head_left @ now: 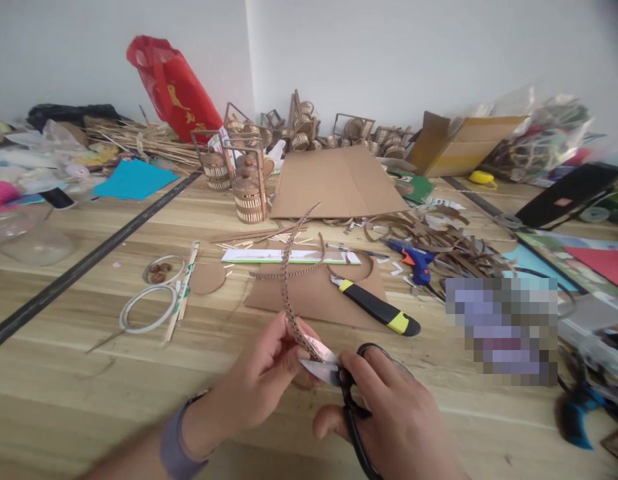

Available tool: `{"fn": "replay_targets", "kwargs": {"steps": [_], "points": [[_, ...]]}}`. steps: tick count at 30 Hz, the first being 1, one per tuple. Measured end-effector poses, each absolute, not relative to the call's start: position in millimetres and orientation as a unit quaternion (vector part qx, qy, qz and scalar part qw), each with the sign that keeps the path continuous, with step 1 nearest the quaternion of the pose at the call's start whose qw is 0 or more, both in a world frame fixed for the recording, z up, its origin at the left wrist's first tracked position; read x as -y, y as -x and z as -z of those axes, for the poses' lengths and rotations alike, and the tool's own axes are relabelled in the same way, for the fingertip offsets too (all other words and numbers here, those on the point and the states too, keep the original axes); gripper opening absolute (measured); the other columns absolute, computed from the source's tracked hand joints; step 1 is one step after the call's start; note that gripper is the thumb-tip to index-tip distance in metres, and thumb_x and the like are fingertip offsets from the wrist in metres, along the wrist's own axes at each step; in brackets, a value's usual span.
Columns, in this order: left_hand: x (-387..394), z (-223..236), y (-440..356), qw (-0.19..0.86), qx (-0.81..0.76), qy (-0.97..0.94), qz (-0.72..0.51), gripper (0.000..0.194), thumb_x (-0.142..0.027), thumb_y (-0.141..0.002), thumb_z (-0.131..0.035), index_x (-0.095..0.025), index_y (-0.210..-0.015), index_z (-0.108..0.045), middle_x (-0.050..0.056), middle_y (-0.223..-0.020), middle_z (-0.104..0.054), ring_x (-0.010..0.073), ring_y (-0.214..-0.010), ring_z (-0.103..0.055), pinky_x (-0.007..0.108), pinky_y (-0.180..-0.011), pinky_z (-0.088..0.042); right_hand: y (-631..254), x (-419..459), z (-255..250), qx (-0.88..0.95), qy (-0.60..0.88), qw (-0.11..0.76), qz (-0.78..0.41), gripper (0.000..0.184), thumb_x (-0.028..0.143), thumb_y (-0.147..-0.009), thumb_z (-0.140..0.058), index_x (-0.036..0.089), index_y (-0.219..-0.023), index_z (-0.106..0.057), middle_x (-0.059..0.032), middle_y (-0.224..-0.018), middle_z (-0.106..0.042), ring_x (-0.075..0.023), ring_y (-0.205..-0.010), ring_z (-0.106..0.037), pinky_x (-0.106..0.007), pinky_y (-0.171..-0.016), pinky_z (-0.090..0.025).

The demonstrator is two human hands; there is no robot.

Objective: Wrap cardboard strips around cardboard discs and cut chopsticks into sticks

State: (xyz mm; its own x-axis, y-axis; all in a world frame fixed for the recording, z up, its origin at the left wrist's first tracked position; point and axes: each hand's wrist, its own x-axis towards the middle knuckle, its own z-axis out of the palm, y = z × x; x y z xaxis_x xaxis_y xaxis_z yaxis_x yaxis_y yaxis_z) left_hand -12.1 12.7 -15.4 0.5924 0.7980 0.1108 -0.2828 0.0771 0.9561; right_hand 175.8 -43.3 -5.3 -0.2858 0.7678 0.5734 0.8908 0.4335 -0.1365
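Between the thumb and fingers of my left hand (269, 367) is pinched a narrow corrugated cardboard strip (287, 280), its long end curving up and away. My right hand (393, 400) grips black-handled scissors (325, 363), with fingers through the loops. The blades are apart, around the strip's near end beside my left fingertips. Beyond my hands, a yellow-and-black utility knife (379, 307) lies on a flat cardboard piece (273, 293). Another corrugated strip (309, 272) rests there too, partly behind the held one.
A blue glue gun (413, 260) lies at right by curled brown strips (449, 233). Tape rolls (147, 310) sit at left. Small slatted baskets (249, 197) stand behind, near a large cardboard sheet (333, 180), a red bag (173, 93) and an open box (463, 147).
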Motion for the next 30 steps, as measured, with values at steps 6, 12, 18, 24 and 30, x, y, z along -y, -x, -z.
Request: {"fn": "replay_targets", "kwargs": {"steps": [6, 12, 18, 24, 30], "points": [[-12, 16, 11, 0.701, -0.235, -0.556, -0.381, 0.030, -0.048, -0.095, -0.056, -0.018, -0.096, -0.056, 0.002, -0.091, -0.061, 0.0099, -0.075, -0.062, 0.021, -0.071, -0.053, -175, 44, 4, 0.800, 0.505, 0.306, 0.104, 0.054, 0.064, -0.097, -0.036, 0.019, -0.080, -0.059, 0.0013, -0.056, -0.058, -0.0138, -0.045, -0.061, -0.025, -0.043, -0.041], [-12, 16, 14, 0.710, -0.227, -0.551, -0.376, 0.026, -0.043, -0.096, -0.056, -0.017, -0.099, -0.057, 0.003, -0.091, -0.062, 0.0110, -0.077, -0.063, 0.022, -0.072, -0.053, -172, 44, 6, 0.800, 0.498, 0.312, 0.117, 0.051, 0.061, -0.099, -0.037, 0.019, -0.079, -0.059, 0.0021, -0.055, -0.058, -0.0131, -0.043, -0.060, -0.025, -0.041, -0.039], [-23, 8, 19, 0.714, -0.162, -0.531, -0.427, 0.014, -0.033, -0.095, -0.060, -0.019, -0.097, -0.058, 0.000, -0.090, -0.059, 0.0048, -0.063, -0.058, 0.015, -0.060, -0.049, -174, 42, 6, 0.798, 0.493, 0.321, 0.131, 0.052, 0.062, -0.098, -0.035, 0.018, -0.084, -0.059, 0.0028, -0.056, -0.056, -0.0124, -0.044, -0.059, -0.025, -0.043, -0.039], [-27, 9, 18, 0.730, -0.140, -0.511, -0.431, 0.014, -0.031, -0.093, -0.063, -0.019, -0.091, -0.057, -0.001, -0.092, -0.055, 0.0067, -0.068, -0.062, 0.015, -0.060, -0.053, -178, 41, 11, 0.780, 0.516, 0.316, 0.160, 0.051, 0.063, -0.097, -0.037, 0.019, -0.089, -0.063, 0.0003, -0.063, -0.055, -0.0145, -0.051, -0.057, -0.026, -0.048, -0.038], [-24, 8, 19, 0.733, -0.153, -0.515, -0.417, 0.017, -0.032, -0.093, -0.064, -0.018, -0.088, -0.057, -0.001, -0.089, -0.055, 0.0077, -0.071, -0.060, 0.016, -0.061, -0.052, -181, 42, 8, 0.798, 0.518, 0.276, 0.135, 0.051, 0.064, -0.095, -0.042, 0.019, -0.090, -0.065, -0.0013, -0.067, -0.055, -0.0159, -0.056, -0.056, -0.027, -0.051, -0.040]]}}
